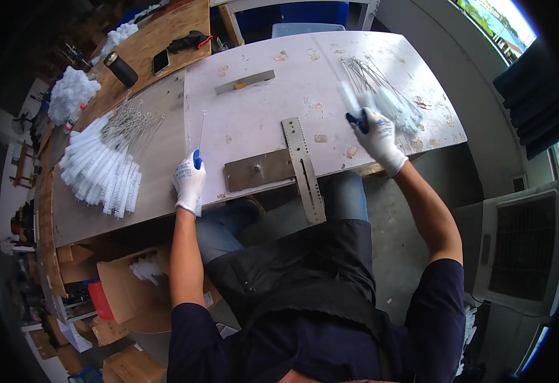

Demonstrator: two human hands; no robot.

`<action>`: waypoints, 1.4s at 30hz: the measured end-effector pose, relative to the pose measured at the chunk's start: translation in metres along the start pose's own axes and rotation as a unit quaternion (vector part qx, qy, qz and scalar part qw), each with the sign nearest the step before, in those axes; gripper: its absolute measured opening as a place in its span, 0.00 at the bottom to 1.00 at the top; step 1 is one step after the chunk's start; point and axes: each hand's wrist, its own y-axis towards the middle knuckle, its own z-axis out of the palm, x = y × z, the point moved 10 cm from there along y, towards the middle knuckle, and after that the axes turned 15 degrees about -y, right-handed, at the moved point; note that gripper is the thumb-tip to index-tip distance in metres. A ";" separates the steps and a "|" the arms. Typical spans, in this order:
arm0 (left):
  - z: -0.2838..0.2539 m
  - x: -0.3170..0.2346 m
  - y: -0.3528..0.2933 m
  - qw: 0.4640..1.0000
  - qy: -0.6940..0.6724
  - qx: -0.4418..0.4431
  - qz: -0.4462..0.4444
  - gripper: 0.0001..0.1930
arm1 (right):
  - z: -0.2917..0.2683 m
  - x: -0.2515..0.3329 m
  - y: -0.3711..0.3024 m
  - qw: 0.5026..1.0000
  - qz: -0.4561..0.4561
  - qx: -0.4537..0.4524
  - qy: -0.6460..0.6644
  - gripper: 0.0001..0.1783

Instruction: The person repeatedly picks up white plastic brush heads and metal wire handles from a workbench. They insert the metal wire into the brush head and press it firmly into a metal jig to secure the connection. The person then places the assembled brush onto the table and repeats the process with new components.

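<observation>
My left hand (190,182), in a white glove with blue fingertips, is closed around a bottle brush (203,127). The brush's looped wire end points away from me, and a bit of white bristle shows below the hand. My right hand (380,137), gloved the same way, pinches another white bottle brush (348,96), smeared by motion. Just beyond the right hand lies a loose pile of brushes (398,112), wire loops pointing away. A larger fanned heap of white brushes (104,167) rests left of my left hand. Between my hands sit a flat metal plate (254,172) and a slotted metal bar (302,169) crossing its end.
A metal strip (254,81) with a yellowish piece lies farther back on the white tabletop (267,127). A black bottle (120,70) and a phone (160,62) are on the wooden surface at far left. Below left stands an open cardboard box (123,281) with brushes inside.
</observation>
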 end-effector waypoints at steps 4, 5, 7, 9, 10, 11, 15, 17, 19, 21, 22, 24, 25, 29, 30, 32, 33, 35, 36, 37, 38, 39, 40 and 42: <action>-0.005 -0.005 -0.002 0.998 -0.062 -0.022 -0.001 0.17 | -0.006 -0.090 0.008 0.977 0.023 0.098 -0.190 0.17; -0.004 -0.005 -0.004 0.997 -0.074 -0.023 -0.007 0.17 | -0.006 -0.103 0.008 0.963 0.032 0.129 -0.232 0.20; -0.010 -0.002 -0.006 0.995 -0.091 -0.029 -0.020 0.17 | -0.027 -0.094 0.007 0.964 0.002 0.040 -0.265 0.23; -0.013 0.000 -0.008 0.993 -0.102 -0.065 0.001 0.16 | -0.040 -0.079 0.007 0.971 0.001 -0.007 -0.239 0.24; -0.017 -0.001 -0.010 0.991 -0.104 -0.081 0.010 0.15 | -0.044 -0.066 0.004 0.974 0.001 -0.028 -0.224 0.24; -0.009 0.012 -0.008 0.967 -0.240 -0.067 -0.056 0.15 | -0.047 -0.041 0.002 0.982 -0.022 -0.075 -0.173 0.18; 0.026 -0.012 -0.007 0.747 -0.625 -0.041 -0.223 0.13 | 0.003 0.090 -0.009 0.993 -0.072 0.023 0.089 0.12; 0.044 -0.031 0.003 0.691 -0.689 -0.044 -0.215 0.13 | 0.046 0.150 -0.011 0.967 -0.041 0.175 0.179 0.17; 0.060 -0.053 0.013 0.640 -0.733 -0.050 -0.224 0.12 | 0.067 0.201 -0.010 0.943 -0.053 0.244 0.219 0.19; 0.064 -0.075 0.021 0.633 -0.737 -0.049 -0.231 0.12 | 0.088 0.230 -0.006 0.923 -0.058 0.300 0.234 0.24; 0.066 -0.078 0.028 0.647 -0.728 -0.052 -0.221 0.12 | 0.095 0.235 -0.001 0.923 -0.054 0.300 0.235 0.25; 0.072 -0.080 0.034 0.664 -0.710 -0.052 -0.227 0.13 | 0.103 0.238 0.008 0.923 -0.039 0.303 0.233 0.27; 0.074 -0.079 0.037 0.652 -0.719 -0.060 -0.233 0.13 | 0.103 0.235 0.011 0.924 -0.028 0.305 0.230 0.28; 0.085 -0.087 0.055 0.618 -0.742 -0.061 -0.252 0.12 | 0.136 0.225 0.013 0.894 -0.039 0.370 0.249 0.29; 0.085 -0.081 0.058 0.625 -0.738 -0.058 -0.247 0.12 | 0.126 0.236 0.010 0.861 -0.017 0.427 0.275 0.29; 0.092 -0.088 0.066 0.633 -0.736 -0.041 -0.236 0.13 | 0.145 0.220 0.012 0.883 0.010 0.373 0.285 0.27; 0.099 -0.097 0.070 0.634 -0.736 -0.029 -0.234 0.12 | 0.168 0.201 0.011 0.896 0.021 0.327 0.301 0.27; 0.105 -0.095 0.072 0.648 -0.720 -0.017 -0.247 0.12 | 0.178 0.202 0.011 0.893 0.021 0.353 0.278 0.26; 0.108 -0.093 0.072 0.653 -0.714 -0.013 -0.252 0.12 | 0.180 0.206 0.011 0.891 0.021 0.365 0.268 0.26; 0.109 -0.087 0.072 0.660 -0.707 -0.011 -0.256 0.12 | 0.169 0.214 0.014 0.901 0.008 0.366 0.235 0.26; 0.110 -0.082 0.072 0.665 -0.702 -0.013 -0.256 0.12 | 0.156 0.220 0.016 0.909 -0.006 0.365 0.202 0.26; 0.112 -0.082 0.070 0.669 -0.698 -0.009 -0.256 0.12 | 0.146 0.221 0.016 0.917 -0.016 0.363 0.167 0.25; 0.114 -0.082 0.068 0.673 -0.695 -0.006 -0.255 0.12 | 0.149 0.222 0.015 0.916 -0.028 0.366 0.161 0.25; 0.117 -0.082 0.068 0.660 -0.707 -0.004 -0.253 0.10 | 0.156 0.222 0.014 0.915 -0.052 0.372 0.149 0.25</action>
